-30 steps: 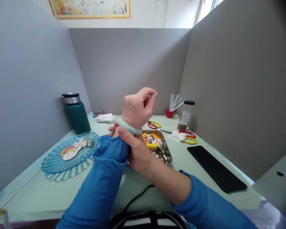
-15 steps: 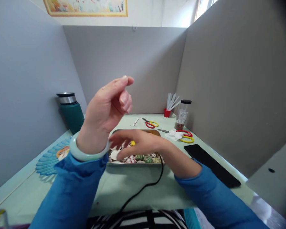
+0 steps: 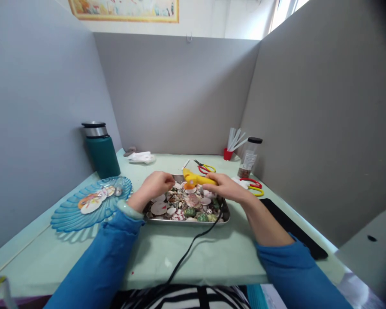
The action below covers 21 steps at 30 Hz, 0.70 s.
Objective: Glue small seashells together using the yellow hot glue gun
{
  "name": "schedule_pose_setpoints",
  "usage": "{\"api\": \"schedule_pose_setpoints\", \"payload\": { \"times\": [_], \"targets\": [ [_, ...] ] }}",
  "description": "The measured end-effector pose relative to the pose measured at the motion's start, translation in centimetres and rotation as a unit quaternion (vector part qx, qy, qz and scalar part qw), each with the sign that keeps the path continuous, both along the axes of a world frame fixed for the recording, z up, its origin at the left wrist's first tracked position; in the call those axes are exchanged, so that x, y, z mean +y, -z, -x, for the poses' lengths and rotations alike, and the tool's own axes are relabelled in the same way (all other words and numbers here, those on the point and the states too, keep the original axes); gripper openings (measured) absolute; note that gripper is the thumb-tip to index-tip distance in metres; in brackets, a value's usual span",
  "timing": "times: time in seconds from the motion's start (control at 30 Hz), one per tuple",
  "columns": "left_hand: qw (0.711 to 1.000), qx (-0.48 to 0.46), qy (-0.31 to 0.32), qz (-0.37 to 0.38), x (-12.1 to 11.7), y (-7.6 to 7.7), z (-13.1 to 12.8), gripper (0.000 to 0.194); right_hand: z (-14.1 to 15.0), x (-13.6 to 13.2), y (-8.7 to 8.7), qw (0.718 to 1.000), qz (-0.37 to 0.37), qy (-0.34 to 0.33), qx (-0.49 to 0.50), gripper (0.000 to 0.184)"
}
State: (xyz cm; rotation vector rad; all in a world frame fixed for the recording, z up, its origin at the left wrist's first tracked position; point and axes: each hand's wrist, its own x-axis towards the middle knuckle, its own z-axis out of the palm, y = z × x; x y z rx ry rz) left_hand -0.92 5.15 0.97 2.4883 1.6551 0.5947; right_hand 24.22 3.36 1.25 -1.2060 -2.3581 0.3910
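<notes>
Yellow tool (image 3: 199, 179): one, above the shell-filled tray (image 3: 188, 222), grasped by the right hand's (image 3: 227, 187) fingers. Left hand (image 3: 156, 184): one, fingers curled; whether they gripped anything could not be told. Handling: steady grip and slack black cord (image 3: 188, 251) were advisable.

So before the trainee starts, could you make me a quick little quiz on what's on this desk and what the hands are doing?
1. True or false: the right hand holds the yellow tool.
2. What stands in the red cup?
3. Fill in the blank: from the wearer's view, the blue ribbed plate is to the ____ of the metal tray.

Key: 1. True. 2. Pale sticks. 3. Left.
</notes>
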Motion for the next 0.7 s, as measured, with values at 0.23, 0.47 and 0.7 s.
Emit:
{"api": "schedule_pose_setpoints", "payload": {
  "times": [0.23, 0.47, 0.7],
  "targets": [
    [0.985, 0.152, 0.073, 0.027, -0.5, 0.6, -0.4, 0.022, -1.2, -0.4, -0.4, 0.996, -0.047, -0.002, -0.076, 0.021],
    [0.974, 0.204, 0.097, 0.004, -0.5, 0.8, -1.1, 0.022, -0.6, 0.2, 1.0, 0.964, -0.136, 0.048, -0.223, 0.026],
    [0.971, 0.217, 0.096, 0.015, -0.1, 1.3, -2.4, 0.021, -0.8, 0.3, 1.0, 0.961, -0.129, 0.038, -0.242, 0.042]
  ]
}}
